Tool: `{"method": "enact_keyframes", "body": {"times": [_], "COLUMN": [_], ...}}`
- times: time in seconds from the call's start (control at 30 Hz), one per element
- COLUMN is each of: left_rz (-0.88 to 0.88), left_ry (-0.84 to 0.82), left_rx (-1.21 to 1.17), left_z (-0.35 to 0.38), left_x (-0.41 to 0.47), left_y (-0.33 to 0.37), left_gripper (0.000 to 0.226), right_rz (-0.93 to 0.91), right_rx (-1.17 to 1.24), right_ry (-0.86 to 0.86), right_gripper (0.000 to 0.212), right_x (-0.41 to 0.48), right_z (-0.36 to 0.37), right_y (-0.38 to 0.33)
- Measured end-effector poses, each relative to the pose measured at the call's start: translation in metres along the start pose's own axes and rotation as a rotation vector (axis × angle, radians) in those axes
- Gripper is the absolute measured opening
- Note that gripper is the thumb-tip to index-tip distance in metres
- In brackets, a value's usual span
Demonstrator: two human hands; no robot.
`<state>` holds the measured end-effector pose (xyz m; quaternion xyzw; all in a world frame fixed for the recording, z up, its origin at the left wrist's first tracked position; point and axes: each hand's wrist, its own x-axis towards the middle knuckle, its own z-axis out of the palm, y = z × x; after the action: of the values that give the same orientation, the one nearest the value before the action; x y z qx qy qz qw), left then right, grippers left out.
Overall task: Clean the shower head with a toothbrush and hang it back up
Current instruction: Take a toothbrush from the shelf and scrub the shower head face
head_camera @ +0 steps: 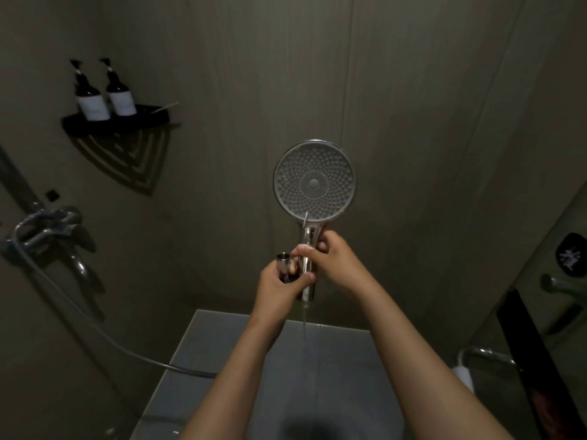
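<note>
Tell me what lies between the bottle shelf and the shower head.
Nothing but bare wall separates the shelf from the shower head; the head view shows this.

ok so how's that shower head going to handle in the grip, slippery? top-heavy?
Probably slippery: the shower head has a polished chrome handle and water trickles off its lower end. Likely top-heavy: the wide round face sits well above where the right hand grips it. Looks rigid; the left hand holds a metal hose fitting beside it.

No text is legible (the bottle labels (93,107) are too blurred).
</note>
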<state>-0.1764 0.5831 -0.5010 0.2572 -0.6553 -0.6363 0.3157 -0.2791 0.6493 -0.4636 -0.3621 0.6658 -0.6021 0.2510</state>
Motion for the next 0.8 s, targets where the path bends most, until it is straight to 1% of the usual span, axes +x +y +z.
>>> {"method": "enact_keyframes", "body": {"times": [0.13,0.23,0.33,0.4,0.53,0.63,0.8], "left_rz": [0.066,0.117,0.144,0.161,0.172,0.173,0.197], "left_ry": [0.064,0.103,0.140,0.176,0.257,0.305,0.312], "left_rx": [-0.026,-0.027,-0.044,-0.044,-0.041,-0.042,0.022], "left_z": [-0.001,-0.006,-0.013,-0.022,-0.051,-0.077,-0.130], "left_x": [0.011,0.021,0.034,0.044,0.069,0.099,0.149], "left_y": [0.015,0.023,0.029,0.031,0.029,0.025,0.024], "left_gripper": [0.033,0.036,0.036,0.035,0.034,0.038,0.040], "right_rz": [-0.032,-0.067,-0.104,-0.108,-0.129,-0.146,-0.169], "right_rx": [0.034,-0.027,-0.048,-0.038,-0.032,-0.041,-0.045], "right_ry": [0.015,-0.001,-0.020,-0.038,-0.120,-0.149,-0.163], "right_gripper": [0.011,0.005,0.011,0.010,0.016,0.022,0.023], "right_x": [0.018,0.028,0.038,0.050,0.078,0.109,0.166], "right_z": [0.004,0.008,0.015,0.024,0.051,0.078,0.126], "right_y": [-0.007,-0.009,-0.010,-0.010,-0.017,-0.020,-0.021]}}
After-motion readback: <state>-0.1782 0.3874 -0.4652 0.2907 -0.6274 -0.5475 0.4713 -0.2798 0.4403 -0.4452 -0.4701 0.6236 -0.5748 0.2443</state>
